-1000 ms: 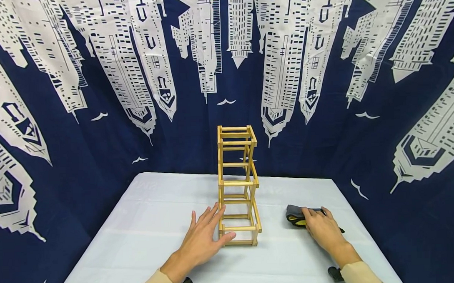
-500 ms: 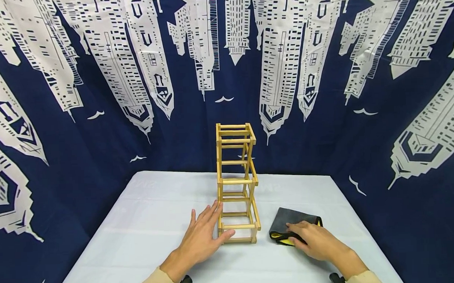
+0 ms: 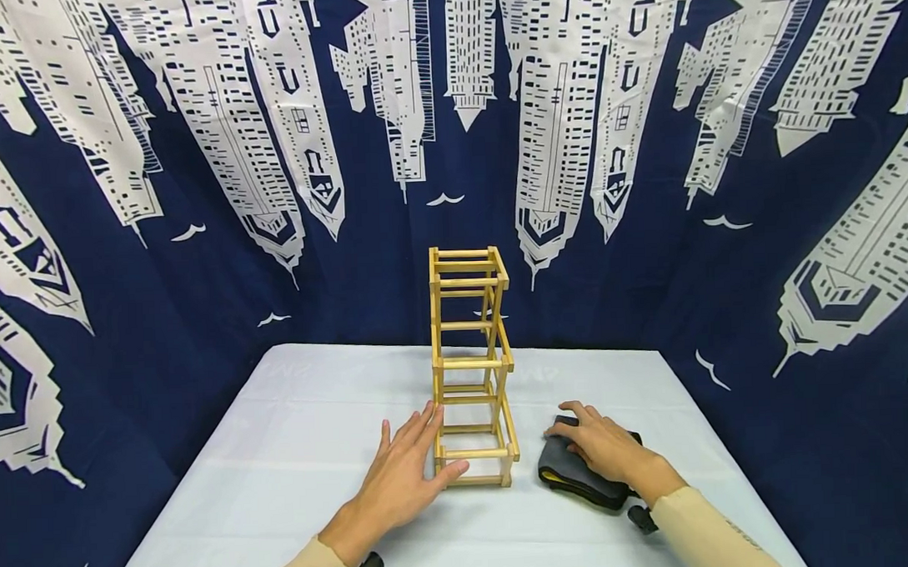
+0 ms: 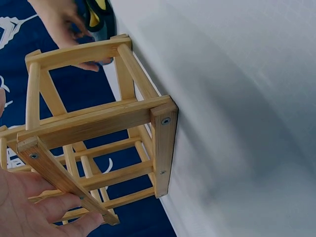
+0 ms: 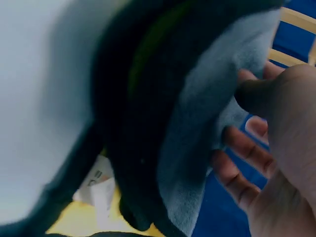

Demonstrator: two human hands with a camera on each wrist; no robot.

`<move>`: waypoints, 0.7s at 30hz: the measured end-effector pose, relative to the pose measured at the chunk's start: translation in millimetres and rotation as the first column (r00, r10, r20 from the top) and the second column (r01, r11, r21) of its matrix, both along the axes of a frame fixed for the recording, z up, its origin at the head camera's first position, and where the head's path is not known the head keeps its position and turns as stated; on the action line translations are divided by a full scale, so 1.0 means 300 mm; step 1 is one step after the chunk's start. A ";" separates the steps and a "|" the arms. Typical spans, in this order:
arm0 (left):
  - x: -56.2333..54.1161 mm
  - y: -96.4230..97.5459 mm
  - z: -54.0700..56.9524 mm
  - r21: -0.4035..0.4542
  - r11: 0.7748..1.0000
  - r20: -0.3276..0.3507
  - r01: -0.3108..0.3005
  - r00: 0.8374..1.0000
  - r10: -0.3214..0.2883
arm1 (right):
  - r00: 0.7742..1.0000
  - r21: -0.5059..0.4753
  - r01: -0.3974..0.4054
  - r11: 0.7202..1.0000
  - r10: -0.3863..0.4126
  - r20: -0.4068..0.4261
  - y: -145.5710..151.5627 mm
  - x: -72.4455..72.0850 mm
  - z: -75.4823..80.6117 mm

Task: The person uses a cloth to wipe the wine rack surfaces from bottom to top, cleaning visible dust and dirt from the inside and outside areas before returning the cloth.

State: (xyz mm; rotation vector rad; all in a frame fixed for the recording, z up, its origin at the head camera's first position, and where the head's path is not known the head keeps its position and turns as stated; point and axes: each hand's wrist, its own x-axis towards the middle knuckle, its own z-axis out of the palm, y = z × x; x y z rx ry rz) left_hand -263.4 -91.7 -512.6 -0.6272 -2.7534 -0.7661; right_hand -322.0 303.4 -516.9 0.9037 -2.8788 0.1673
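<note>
A stepped rack of pale wooden bars (image 3: 477, 455) stands upright on the table's middle. Against its left side lies my left hand (image 3: 401, 475), fingers extended and thumb across the near lower corner. Seen from the left wrist, the fingers (image 4: 61, 205) touch a wooden bar (image 4: 91, 123) fixed with small screws. A folded grey cloth (image 3: 569, 470) with black edging and a yellow inner side lies to the right of the rack. My right hand (image 3: 610, 451) is over it, fingers loosely bent; in the right wrist view, fingertips and thumb are at the grey face (image 5: 202, 103), not closed round it.
A white cover (image 3: 295, 456) spans the table. Behind and at both sides hangs a dark blue curtain (image 3: 378, 269) printed with white upside-down buildings. A white label (image 5: 98, 185) shows beside the cloth's yellow side.
The cloth has come left toward the rack and lies folded and turned. My right hand has shifted from its near edge to over its top. My left hand stays at the rack.
</note>
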 end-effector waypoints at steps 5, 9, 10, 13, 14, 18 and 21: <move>-0.002 -0.004 0.004 0.003 1.000 0.002 0.005 1.000 -0.005 | 0.998 0.038 -0.026 0.999 0.028 -0.056 -0.006 -0.054 0.014; -0.003 -0.004 0.004 0.000 1.000 -0.008 0.003 1.000 -0.003 | 0.997 0.016 0.064 0.998 -0.064 -0.037 0.015 -0.071 0.037; -0.004 -0.004 0.005 -0.001 1.000 -0.013 0.002 1.000 -0.002 | 0.996 0.003 0.089 0.996 -0.089 -0.022 0.024 -0.072 0.042; -0.006 -0.004 0.006 0.001 1.000 -0.018 -0.003 1.000 0.003 | 0.990 -0.039 0.140 0.989 -0.140 0.011 0.041 -0.065 0.047; -0.007 -0.004 0.005 0.001 1.000 -0.017 -0.004 1.000 0.004 | 0.990 -0.061 0.140 0.988 -0.139 0.019 0.042 -0.059 0.044; -0.004 -0.004 0.001 0.002 1.000 -0.007 -0.001 1.000 0.001 | 0.988 -0.094 0.146 0.985 -0.140 0.069 0.011 -0.008 0.021; -0.002 -0.005 0.001 0.000 1.000 -0.007 0.000 1.000 0.000 | 0.978 -0.042 0.182 0.982 -0.176 0.114 -0.040 0.041 0.001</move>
